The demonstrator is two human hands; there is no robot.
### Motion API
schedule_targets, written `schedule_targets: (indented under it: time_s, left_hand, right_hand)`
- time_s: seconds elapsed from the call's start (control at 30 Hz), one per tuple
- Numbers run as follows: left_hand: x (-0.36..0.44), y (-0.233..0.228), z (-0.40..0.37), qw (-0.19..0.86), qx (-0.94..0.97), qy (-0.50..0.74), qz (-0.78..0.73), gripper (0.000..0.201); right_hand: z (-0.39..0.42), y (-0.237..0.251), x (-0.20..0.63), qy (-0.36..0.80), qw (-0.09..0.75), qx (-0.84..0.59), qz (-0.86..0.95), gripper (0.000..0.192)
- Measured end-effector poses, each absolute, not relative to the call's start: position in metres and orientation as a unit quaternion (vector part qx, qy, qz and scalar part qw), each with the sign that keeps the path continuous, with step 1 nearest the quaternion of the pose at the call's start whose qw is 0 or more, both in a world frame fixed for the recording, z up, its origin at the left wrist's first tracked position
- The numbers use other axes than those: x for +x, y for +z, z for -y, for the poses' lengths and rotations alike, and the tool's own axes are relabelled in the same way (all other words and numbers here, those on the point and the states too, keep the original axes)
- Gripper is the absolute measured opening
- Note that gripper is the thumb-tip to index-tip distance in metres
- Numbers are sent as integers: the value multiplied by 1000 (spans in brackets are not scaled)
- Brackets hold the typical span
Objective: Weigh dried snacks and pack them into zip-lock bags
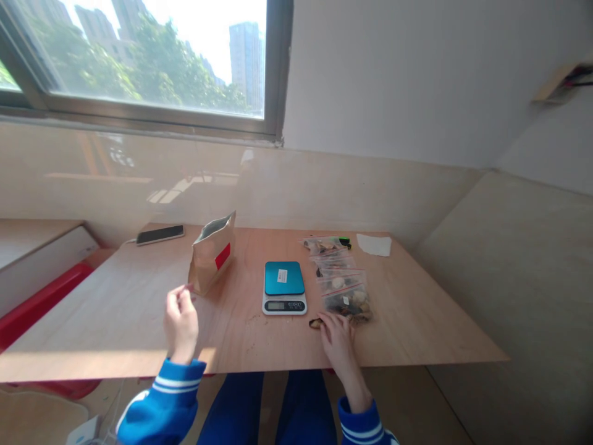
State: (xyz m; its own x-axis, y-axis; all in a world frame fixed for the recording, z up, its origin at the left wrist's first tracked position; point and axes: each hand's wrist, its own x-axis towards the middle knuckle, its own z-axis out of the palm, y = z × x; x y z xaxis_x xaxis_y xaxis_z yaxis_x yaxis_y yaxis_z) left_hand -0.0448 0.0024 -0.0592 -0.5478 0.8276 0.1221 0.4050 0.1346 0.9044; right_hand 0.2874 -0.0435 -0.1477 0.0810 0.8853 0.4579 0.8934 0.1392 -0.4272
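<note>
Bags: a row of small clear bags point(340, 281) with mixed bits inside lies on the table point(115, 315), running away from my right grip point(337, 337); the nearest bag point(348, 304) is under my fingertips.
Right grip: my right hand lies flat and spread, palm down, fingertips touching the near edge of that bag; it clasps nothing.
Loose piece: a small dark bit point(315, 323) sits on the table just left of my right fingertips.
Left grip: my left hand point(180, 321) is raised above the table, thumb and fingers pinched together; whether something tiny is between them I cannot tell.
Paper pouch: a brown pouch point(213, 259) with a red label stands open just beyond my left grip, leaning a little.
Scale: a small kitchen scale point(284, 287) with a blue top sits between my two grips, slightly farther out.
Phone: a phone point(160, 234) lies at the far edge, beyond the pouch.
Napkin: a white paper piece point(374, 245) lies past the far end of the bags.
</note>
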Motion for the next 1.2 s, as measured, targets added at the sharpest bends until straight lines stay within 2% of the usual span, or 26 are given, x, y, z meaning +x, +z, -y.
schedule_targets:
  time_s: [0.13, 0.27, 0.4, 0.47, 0.6, 0.67, 0.8, 0.9, 1.0, 1.1, 1.2]
  left_hand:
    - [-41, 6, -58, 105, 445, 550, -699, 55]
    - [-39, 30, -99, 147, 491, 513, -689, 39]
    - [-36, 17, -87, 168, 497, 511, -681, 33]
    - [-31, 8, -65, 170, 494, 525, -672, 33]
    - [-12, -7, -23, 254, 497, 561, -611, 39]
    - [-4, -9, -10, 260, 489, 560, -617, 41]
    - [1, -9, 0, 267, 475, 566, -619, 39]
    - [-3, -9, 0, 282, 467, 577, -608, 39]
    - [-11, -8, -8, 268, 460, 595, -602, 38]
    - [-21, -5, -30, 227, 437, 640, -590, 41]
    - [-31, -5, -62, 176, 405, 703, -557, 48]
  right_hand:
    - [38, -155, 281, 27, 251, -688, 681, 31]
    - [38, -147, 282, 51, 244, -706, 663, 26]
    - [24, -113, 272, 71, 334, -674, 655, 23]
    - [13, -85, 256, 92, 413, -615, 665, 25]
    - [-7, -24, 205, 148, 544, -479, 672, 24]
    - [-14, -2, 178, 142, 550, -425, 704, 18]
    - [-26, 16, 143, 76, 482, -381, 785, 19]
    - [-29, 9, 141, 46, 462, -405, 788, 28]
    - [-22, -16, 161, 67, 492, -456, 739, 30]
    - [-7, -60, 197, 69, 500, -520, 689, 29]
    - [13, -115, 240, -10, 449, -601, 661, 30]
